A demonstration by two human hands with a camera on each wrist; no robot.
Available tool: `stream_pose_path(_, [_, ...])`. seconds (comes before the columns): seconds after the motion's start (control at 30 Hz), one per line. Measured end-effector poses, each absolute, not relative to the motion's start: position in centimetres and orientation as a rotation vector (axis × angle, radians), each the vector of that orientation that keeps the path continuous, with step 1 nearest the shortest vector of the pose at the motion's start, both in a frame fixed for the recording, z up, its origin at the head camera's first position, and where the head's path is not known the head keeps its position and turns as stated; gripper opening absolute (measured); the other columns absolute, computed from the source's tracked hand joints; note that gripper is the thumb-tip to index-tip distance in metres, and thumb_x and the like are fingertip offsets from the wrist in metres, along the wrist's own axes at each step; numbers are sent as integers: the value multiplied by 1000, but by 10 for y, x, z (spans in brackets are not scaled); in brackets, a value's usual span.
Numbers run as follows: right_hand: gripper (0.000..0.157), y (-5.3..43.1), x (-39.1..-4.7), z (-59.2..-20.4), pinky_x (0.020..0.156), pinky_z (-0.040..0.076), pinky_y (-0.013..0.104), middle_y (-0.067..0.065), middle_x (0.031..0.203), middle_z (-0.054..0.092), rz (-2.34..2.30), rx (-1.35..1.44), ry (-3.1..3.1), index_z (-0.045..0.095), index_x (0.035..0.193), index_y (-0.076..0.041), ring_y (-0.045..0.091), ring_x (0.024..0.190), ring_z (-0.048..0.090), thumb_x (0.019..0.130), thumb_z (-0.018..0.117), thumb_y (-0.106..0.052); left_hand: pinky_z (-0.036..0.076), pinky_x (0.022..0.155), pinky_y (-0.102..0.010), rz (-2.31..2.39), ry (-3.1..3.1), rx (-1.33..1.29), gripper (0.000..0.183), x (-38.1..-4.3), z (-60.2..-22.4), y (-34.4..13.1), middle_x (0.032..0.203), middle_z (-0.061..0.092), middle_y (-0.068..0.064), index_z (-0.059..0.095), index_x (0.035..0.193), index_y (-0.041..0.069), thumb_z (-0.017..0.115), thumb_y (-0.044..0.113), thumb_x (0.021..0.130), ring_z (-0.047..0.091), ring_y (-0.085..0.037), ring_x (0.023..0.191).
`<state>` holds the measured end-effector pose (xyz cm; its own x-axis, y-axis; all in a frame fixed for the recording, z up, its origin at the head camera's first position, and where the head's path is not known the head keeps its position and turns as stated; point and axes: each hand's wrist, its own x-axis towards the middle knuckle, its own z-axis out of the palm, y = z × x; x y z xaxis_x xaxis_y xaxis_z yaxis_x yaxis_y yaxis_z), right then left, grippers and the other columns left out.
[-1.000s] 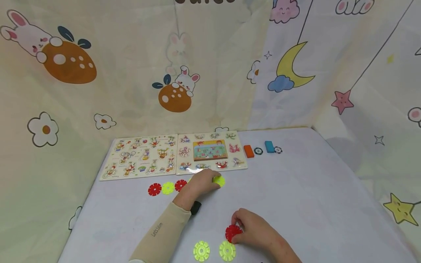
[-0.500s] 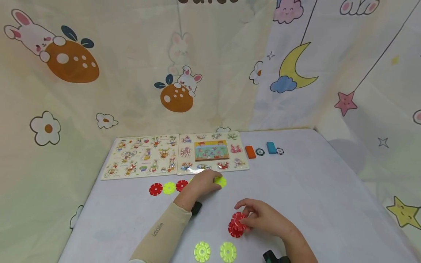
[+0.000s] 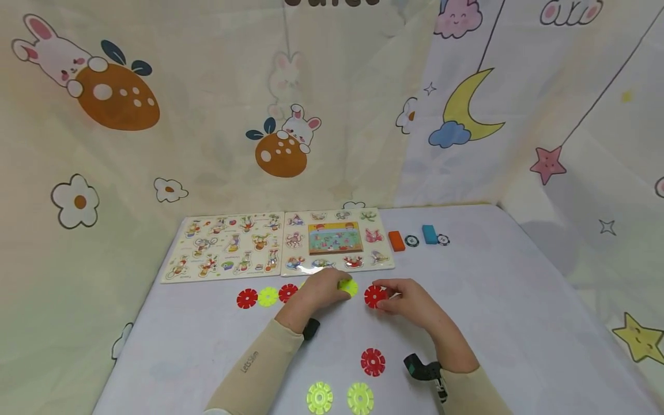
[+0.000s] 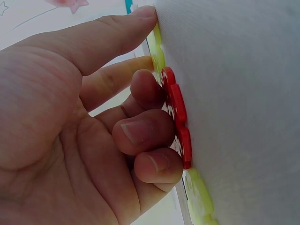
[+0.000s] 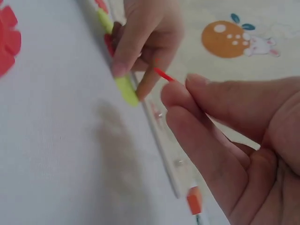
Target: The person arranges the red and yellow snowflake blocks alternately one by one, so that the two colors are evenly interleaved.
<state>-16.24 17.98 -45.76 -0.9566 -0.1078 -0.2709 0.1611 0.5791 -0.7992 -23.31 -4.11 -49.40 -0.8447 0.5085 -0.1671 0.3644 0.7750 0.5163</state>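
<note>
My left hand (image 3: 323, 289) rests at the right end of a row of notched plastic discs, with thumb and index finger at the edges of a yellow-green disc (image 3: 350, 287). Its other fingers are curled against a red disc (image 4: 180, 124) in the left wrist view. My right hand (image 3: 412, 302) pinches another red disc (image 3: 373, 296) by its edge, just right of the yellow-green one. In the right wrist view, this held disc (image 4: 180, 124) shows edge-on as a thin red strip between thumb and fingertips. My left hand hides part of the row.
Nearer me lie a loose red disc (image 3: 373, 362) and two yellow-green discs, one left (image 3: 319, 397) and one right (image 3: 360, 397). Two picture puzzle boards (image 3: 223, 275) stand behind the row. An orange block (image 3: 396, 241), a blue block (image 3: 429, 234) and two round chips lie back right.
My right hand has lifted one red disc off another and carried it forward to the row's right end. The other red disc stays on the table. My left hand has kept its place.
</note>
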Motion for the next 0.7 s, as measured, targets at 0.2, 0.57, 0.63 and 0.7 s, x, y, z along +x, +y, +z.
stream_pose_path(0.2, [47, 172, -193, -477, 65, 50, 26, 6, 87, 56, -1327, 183, 2551, 60, 127, -17, 19, 81, 55, 82, 74, -17, 43, 92, -37, 681, 2680, 682, 46, -233, -494, -42, 115, 62, 3, 62, 124, 19, 72, 34, 82, 54, -16, 105])
stream_pose_path(0.57, [44, 170, -197, -495, 63, 42, 28, 6, 86, 52, -1175, 213, 2659, 60, 120, -15, 20, 81, 48, 79, 77, -22, 44, 92, -39, 662, 2694, 694, 47, -227, -489, -39, 117, 61, 1, 61, 125, 18, 73, 34, 82, 54, -20, 107])
stream_pose_path(0.63, [40, 169, -197, -497, 62, 42, 28, 6, 86, 51, -1176, 205, 2667, 60, 116, -15, 20, 81, 48, 80, 76, -21, 44, 92, -39, 635, 2707, 705, 47, -227, -488, -40, 116, 61, 0, 61, 126, 18, 72, 34, 83, 54, -20, 108])
stream_pose_path(0.7, [39, 168, -197, -499, 62, 43, 28, 6, 86, 50, -1180, 198, 2669, 61, 115, -15, 20, 82, 47, 80, 76, -22, 44, 91, -39, 611, 2715, 709, 48, -227, -488, -40, 115, 61, 0, 61, 126, 17, 72, 33, 83, 54, -20, 106])
